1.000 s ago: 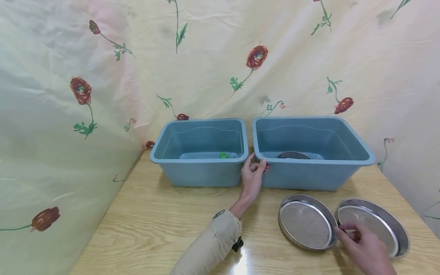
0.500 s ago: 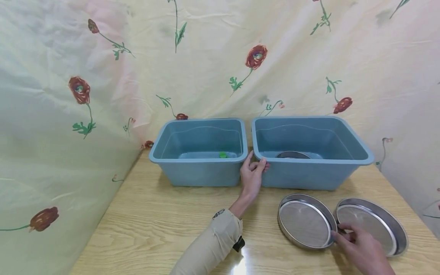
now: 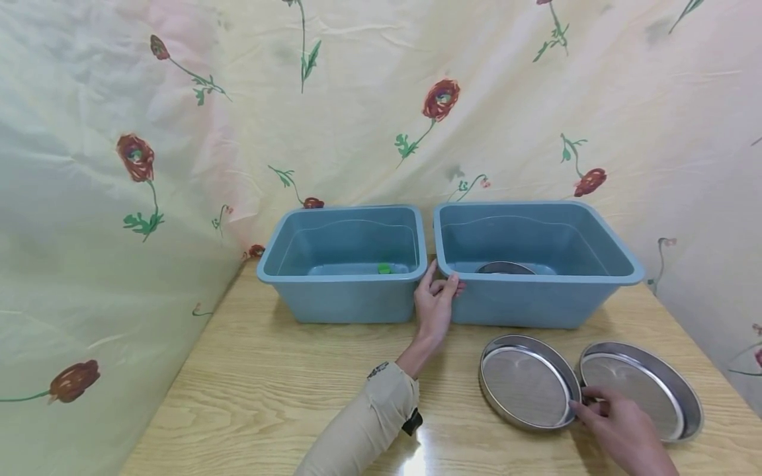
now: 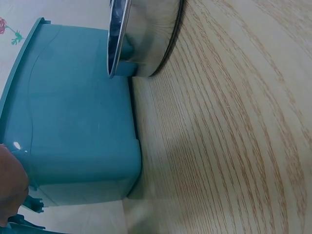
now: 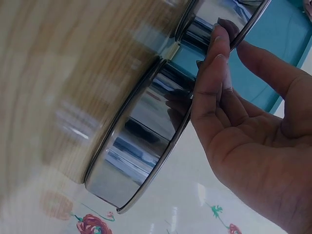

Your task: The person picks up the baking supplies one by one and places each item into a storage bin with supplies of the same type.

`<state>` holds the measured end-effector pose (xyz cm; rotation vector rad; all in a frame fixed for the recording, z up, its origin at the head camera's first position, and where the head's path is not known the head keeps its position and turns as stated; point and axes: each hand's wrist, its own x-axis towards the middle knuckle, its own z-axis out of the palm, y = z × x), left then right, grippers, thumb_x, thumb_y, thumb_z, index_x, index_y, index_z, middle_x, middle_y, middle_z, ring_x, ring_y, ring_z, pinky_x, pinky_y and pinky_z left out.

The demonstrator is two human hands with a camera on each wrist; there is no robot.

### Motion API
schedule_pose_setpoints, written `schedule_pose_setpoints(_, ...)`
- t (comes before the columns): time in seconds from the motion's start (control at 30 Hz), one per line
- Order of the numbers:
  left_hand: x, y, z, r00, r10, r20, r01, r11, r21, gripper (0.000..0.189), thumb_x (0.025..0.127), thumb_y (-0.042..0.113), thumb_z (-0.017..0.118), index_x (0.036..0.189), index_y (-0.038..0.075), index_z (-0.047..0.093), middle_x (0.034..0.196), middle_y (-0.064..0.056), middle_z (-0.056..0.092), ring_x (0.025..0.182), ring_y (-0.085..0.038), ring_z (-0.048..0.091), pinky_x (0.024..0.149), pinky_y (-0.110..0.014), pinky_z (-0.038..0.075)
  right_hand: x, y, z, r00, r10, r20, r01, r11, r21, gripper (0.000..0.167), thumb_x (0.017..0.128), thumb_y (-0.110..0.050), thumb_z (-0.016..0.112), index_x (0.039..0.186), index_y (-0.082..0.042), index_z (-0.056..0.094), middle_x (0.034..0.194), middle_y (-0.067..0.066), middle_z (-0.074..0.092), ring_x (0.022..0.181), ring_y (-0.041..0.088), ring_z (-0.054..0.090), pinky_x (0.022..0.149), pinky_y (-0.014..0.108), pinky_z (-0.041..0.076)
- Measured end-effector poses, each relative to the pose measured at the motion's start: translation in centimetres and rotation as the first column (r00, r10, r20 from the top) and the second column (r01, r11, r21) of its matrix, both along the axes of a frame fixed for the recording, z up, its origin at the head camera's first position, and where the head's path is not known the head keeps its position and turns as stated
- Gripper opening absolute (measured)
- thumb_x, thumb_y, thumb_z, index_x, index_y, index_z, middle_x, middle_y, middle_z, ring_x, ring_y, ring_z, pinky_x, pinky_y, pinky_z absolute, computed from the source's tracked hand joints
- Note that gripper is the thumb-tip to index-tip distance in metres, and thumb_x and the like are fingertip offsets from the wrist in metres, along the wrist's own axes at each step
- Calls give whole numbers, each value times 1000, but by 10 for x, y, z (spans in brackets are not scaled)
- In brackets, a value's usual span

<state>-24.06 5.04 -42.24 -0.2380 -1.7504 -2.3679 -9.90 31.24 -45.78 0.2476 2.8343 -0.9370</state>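
Note:
My left hand (image 3: pixel 433 305) holds the front left corner of the right blue plastic bin (image 3: pixel 524 301). Its thumb lies at the rim and its index finger reaches into the gap between the two bins. Only part of that hand shows at the left edge of the left wrist view. Two round, shallow metal sieves lie on the table. My right hand (image 3: pixel 622 423) pinches the rim of the left sieve (image 3: pixel 526 387), thumb at the rim and fingers against the outer wall. Those fingers sit between it and the right sieve (image 3: pixel 637 387), partly covering the latter.
Beside the held bin stands the left blue bin (image 3: pixel 351 301), with a small green thing (image 3: pixel 384 268) inside. Another round metal rim (image 3: pixel 505 268) shows in the right bin. Behind the wooden table (image 3: pixel 256 390) hangs a flowered cloth (image 3: pixel 357 119).
The right hand's thumb has moved slightly left onto the left sieve's rim. The left hand keeps its place on the right bin. Otherwise the whole view shifts slightly.

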Motion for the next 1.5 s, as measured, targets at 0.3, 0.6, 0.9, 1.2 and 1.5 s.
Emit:
schedule_pose_setpoints(0.3, -1, 0, -1, 1000, -1, -10, 1, 1000, 0, 60, 105, 13, 62, 156, -6, 36, 97, -14, 72, 97, -27, 73, 91, -28, 57, 0, -4, 1, 999, 2, -39, -2, 1000, 0, 41, 101, -20, 68, 114, 18, 60, 85, 3, 66, 78, 19, 55, 65, 32, 44)
schedule_pose_setpoints(0.6, -1, 0, 0, 1000, 1, -18, -2, 999, -33, 60, 105, 14, 63, 156, -5, 37, 96, -11, 72, 97, -26, 73, 91, -27, 57, 2, -4, 0, 996, 5, -85, -6, 1000, -2, 37, 99, -16, 67, 113, 17, 62, 83, 1, 65, 74, 17, 53, 62, 29, 41)
schedule_pose_setpoints(0.9, -1, 0, 0, 999, -3, -36, 2, 1000, -27, 60, 105, 13, 63, 156, -7, 37, 97, -16, 72, 98, -31, 72, 91, -27, 57, 1, -4, 1, 996, -1, -89, -3, 999, -35, 33, 100, -14, 66, 115, 15, 61, 88, 4, 69, 76, 14, 57, 62, 27, 45)
schedule_pose_setpoints(1.2, -1, 0, 1, 1000, 0, -25, 0, 1000, -28, 61, 104, 13, 64, 155, -6, 37, 96, -16, 72, 98, -32, 72, 90, -26, 57, 6, -4, -2, 982, -20, -186, 4, 996, -84, 37, 97, -9, 67, 125, 14, 58, 84, 2, 71, 70, 2, 55, 64, 23, 42)
schedule_pose_setpoints(1.5, -1, -1, 1, 1000, 1, -20, -1, 999, -36, 60, 104, 13, 63, 155, -6, 37, 97, -15, 72, 98, -32, 72, 90, -27, 57, 11, -3, -7, 933, -45, -356, 10, 995, -100, 32, 92, 0, 68, 121, 10, 63, 74, -4, 67, 67, -1, 54, 63, 14, 37)
